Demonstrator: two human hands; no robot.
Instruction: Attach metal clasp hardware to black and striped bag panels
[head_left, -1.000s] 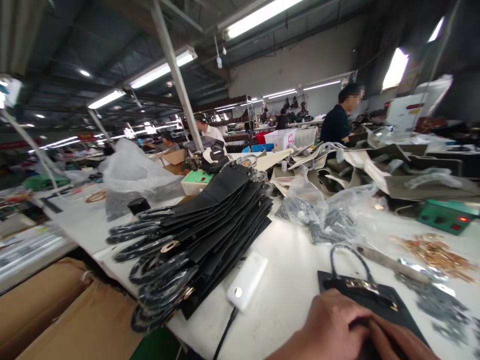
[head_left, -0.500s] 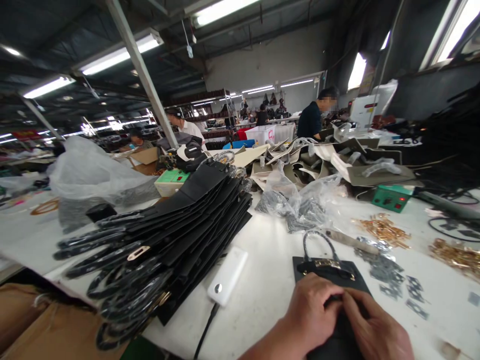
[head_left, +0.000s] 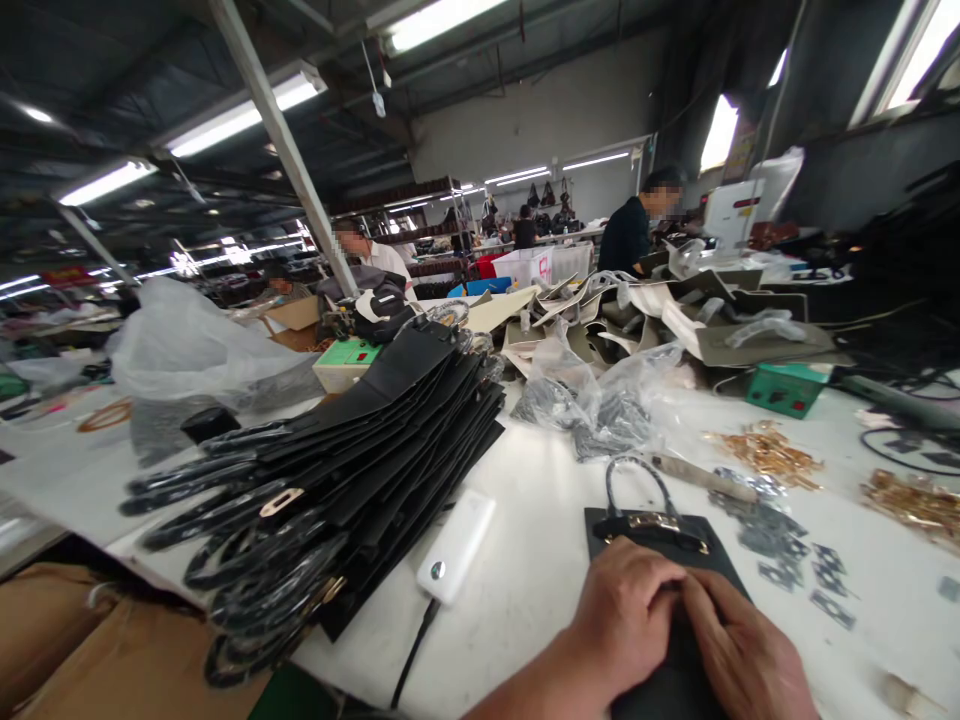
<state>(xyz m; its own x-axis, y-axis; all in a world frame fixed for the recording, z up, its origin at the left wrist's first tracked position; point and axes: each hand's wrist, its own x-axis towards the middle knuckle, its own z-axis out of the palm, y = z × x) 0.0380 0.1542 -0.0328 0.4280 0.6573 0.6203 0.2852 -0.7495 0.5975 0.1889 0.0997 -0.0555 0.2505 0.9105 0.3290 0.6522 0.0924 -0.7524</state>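
Note:
A black handbag panel lies flat on the table, its plastic-wrapped handle pointing away from me and a strip of gold-coloured hardware fixed below the handle. Over the panel's middle, my left hand is closed, with thumb and fingers curled in. My right hand presses in from the other side, fingers bent and tips meeting the left hand's. Whatever sits between the fingertips is hidden by the fingers themselves. Both hands rest on the panel.
Left stands a tall stack of black bag panels with wrapped handles. A white power bank with a cable lies between. Metal plates, gold-coloured fittings, a wooden-looking stick and a green box are right. Other people work behind.
My right hand has closed in a little against the left, and its fingers cover more of the spot between them. The panel stays in place; the view shifts slightly.

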